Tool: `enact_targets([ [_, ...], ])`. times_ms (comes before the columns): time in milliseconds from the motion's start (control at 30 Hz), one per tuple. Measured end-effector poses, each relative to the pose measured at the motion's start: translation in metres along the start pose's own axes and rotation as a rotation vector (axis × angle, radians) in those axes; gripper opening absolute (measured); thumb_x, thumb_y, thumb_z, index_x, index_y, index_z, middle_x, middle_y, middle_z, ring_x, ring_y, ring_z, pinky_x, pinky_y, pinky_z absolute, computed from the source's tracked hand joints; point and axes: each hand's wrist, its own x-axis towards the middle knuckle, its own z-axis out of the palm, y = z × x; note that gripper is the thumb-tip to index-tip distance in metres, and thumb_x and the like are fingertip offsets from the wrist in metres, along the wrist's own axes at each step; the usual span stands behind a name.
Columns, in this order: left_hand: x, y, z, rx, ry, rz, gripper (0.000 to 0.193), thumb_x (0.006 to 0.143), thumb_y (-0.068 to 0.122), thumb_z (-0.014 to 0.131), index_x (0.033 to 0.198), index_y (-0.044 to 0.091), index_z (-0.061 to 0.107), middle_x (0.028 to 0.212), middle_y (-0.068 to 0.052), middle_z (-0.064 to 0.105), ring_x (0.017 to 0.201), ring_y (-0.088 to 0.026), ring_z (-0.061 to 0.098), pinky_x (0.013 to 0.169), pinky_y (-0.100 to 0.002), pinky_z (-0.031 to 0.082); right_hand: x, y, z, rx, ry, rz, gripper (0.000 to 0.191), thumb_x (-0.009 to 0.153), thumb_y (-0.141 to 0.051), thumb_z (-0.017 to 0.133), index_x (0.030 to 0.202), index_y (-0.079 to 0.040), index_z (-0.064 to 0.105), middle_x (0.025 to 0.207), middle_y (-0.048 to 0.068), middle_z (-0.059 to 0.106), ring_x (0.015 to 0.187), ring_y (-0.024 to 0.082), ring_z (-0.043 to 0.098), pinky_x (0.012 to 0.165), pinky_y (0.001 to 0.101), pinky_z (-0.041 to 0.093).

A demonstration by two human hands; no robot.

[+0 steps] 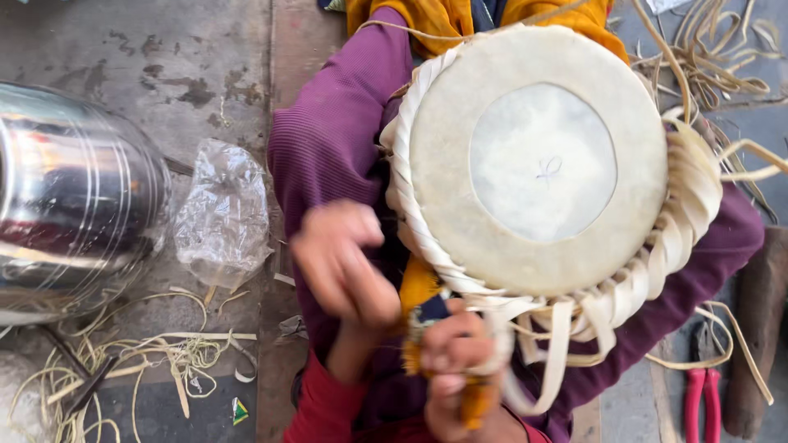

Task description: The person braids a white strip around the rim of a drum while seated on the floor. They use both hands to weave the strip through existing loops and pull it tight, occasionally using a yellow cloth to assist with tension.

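Two hands work below the drum (538,156) at centre frame: right hand (460,361) clenched around a rawhide strap (558,353); left hand (341,262), blurred, seemingly curled, grasp unclear.

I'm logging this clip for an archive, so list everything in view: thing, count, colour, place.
drum: one, cream skin head with a paler centre, on the lap at centre right
hide straps: many, cream, laced round the drum rim and hanging below it
metal vessel: one, shiny silver, far left
plastic bag: one, clear, crumpled, beside the vessel
strap offcuts: many, pale yellow, on the floor lower left
pliers: one, red handles, lower right
left hand: one, blurred, left of the drum
right hand: one, gripping a strap below the drum
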Motion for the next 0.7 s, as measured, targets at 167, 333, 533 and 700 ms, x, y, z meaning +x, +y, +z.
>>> enact_targets([
  [167,-0.029,0.063,-0.012,-0.024,-0.563,-0.089,0.054,0.106,0.047,0.032,0.100,0.003,0.064,0.099,-0.013,0.071,0.094,-0.030,0.069,0.092,-0.052,0.051,0.007,-0.040,-0.046,-0.118,-0.068,0.336,0.034,0.107,-0.035,0.050,0.087,-0.008,0.051,0.081,0.000,0.047,0.071,0.011,0.039,0.065,0.0276,0.033],
  [333,-0.016,0.102,-0.032,-0.346,-0.832,-0.360,0.048,0.103,0.048,0.052,0.112,0.002,0.065,0.108,-0.014,0.071,0.100,-0.032,0.067,0.092,-0.040,0.056,-0.005,-0.081,-0.059,-0.498,-0.298,0.305,0.030,0.104,-0.023,0.052,0.083,-0.002,0.059,0.073,0.005,0.057,0.063,0.013,0.053,0.055,0.0295,0.043],
  [533,-0.029,0.152,-0.051,-0.262,-0.802,-0.685,0.020,0.107,0.022,0.054,0.107,0.002,0.059,0.107,-0.014,0.069,0.095,-0.027,0.070,0.087,-0.036,0.058,-0.033,-0.096,-0.039,-0.546,-0.268,0.304,0.018,0.101,-0.015,0.059,0.100,0.001,0.064,0.079,0.004,0.066,0.069,0.012,0.062,0.062,0.0262,0.048],
  [700,-0.042,0.174,-0.063,-0.203,-0.756,-0.712,0.017,0.106,0.016,0.050,0.108,0.001,0.058,0.102,-0.012,0.065,0.089,-0.026,0.066,0.083,-0.037,0.054,-0.050,-0.106,-0.030,-0.376,-0.190,0.507,0.013,0.104,-0.008,0.057,0.100,0.001,0.066,0.078,0.006,0.064,0.069,0.015,0.057,0.061,0.0267,0.047],
])
